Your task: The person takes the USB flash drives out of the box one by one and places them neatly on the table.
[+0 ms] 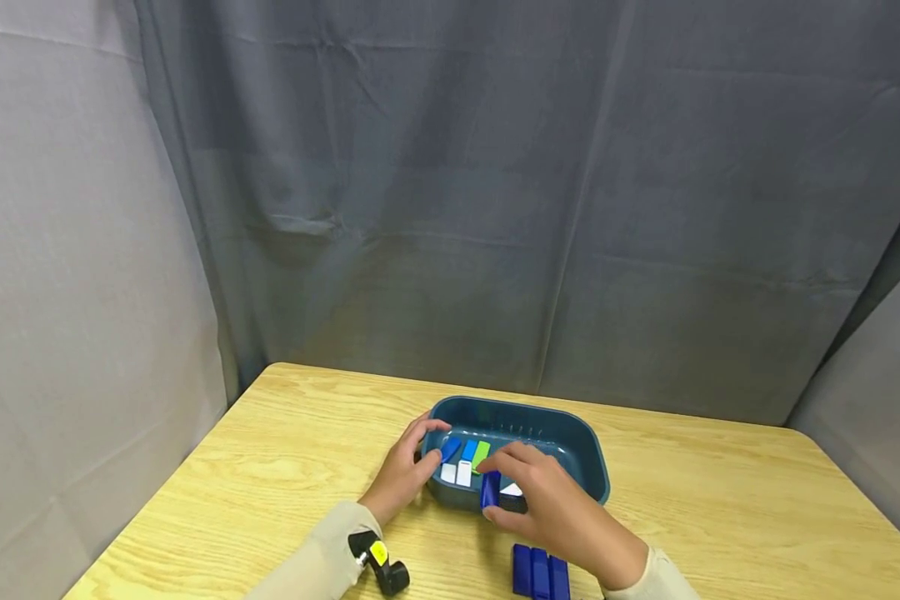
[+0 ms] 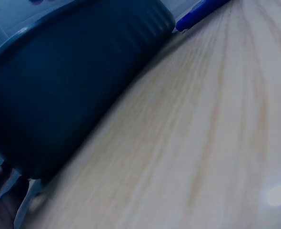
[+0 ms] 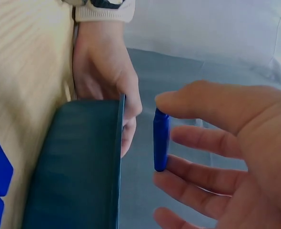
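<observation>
A dark teal plastic tub (image 1: 587, 446) stands on the table. My left hand (image 1: 399, 473) holds its left end, the thumb and fingers over the rim in the right wrist view. Above the tub's near wall, my right hand (image 1: 546, 504) pinches a slim dark blue oblong piece (image 3: 161, 140) upright between thumb and fingertips. Inside the tub lie a blue piece (image 1: 451, 450), a lighter blue piece (image 1: 469, 450), a green piece (image 1: 481, 453) and several white pieces (image 1: 463, 473). What kind these pieces are, I cannot tell.
Several dark blue oblong pieces (image 1: 542, 573) lie side by side on the wooden table (image 1: 307, 433), in front of the tub and below my right wrist. A grey curtain (image 1: 450, 208) hangs behind the table. Pale cloth (image 1: 67, 275) hangs at the left.
</observation>
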`<state>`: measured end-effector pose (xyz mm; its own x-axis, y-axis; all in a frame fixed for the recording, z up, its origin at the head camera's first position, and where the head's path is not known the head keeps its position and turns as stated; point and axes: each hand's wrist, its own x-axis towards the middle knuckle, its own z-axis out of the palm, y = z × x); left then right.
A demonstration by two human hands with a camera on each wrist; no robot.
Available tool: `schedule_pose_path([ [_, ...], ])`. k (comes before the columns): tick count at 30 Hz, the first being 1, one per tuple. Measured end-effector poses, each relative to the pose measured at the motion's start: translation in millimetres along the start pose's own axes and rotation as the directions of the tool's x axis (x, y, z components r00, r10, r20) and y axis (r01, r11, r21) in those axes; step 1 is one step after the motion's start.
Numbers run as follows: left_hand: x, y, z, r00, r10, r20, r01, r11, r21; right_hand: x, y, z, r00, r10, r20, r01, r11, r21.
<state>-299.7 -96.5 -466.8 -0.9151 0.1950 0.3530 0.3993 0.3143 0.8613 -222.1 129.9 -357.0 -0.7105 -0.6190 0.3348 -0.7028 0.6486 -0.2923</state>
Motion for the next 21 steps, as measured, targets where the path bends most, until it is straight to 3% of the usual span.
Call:
schedule_pose_path([
  [6,0.8,-2.0,1.0,0.999,-0.027,-0.020,0.027,1.000,0.004,-12.0,-6,-2,0.999,-0.025,0.040,0.023,0.999,0.041],
  [9,1.5,-2.4,1.8,0.999,-0.036,-0.030,0.036,0.999,0.002,-16.3,-7,-3,0.993,0.020,0.112,-0.027,0.998,0.063],
  [13,1.9,-1.7,2.0,0.998,-0.051,-0.041,0.051,0.999,0.005,-21.1,-6,-3,0.973,0.082,0.216,-0.101,0.992,0.078],
  [21,1.2,0.8,1.3,0.997,-0.055,-0.060,0.056,0.998,0.013,-24.8,-3,3,0.929,0.120,0.351,-0.184,0.971,0.155],
])
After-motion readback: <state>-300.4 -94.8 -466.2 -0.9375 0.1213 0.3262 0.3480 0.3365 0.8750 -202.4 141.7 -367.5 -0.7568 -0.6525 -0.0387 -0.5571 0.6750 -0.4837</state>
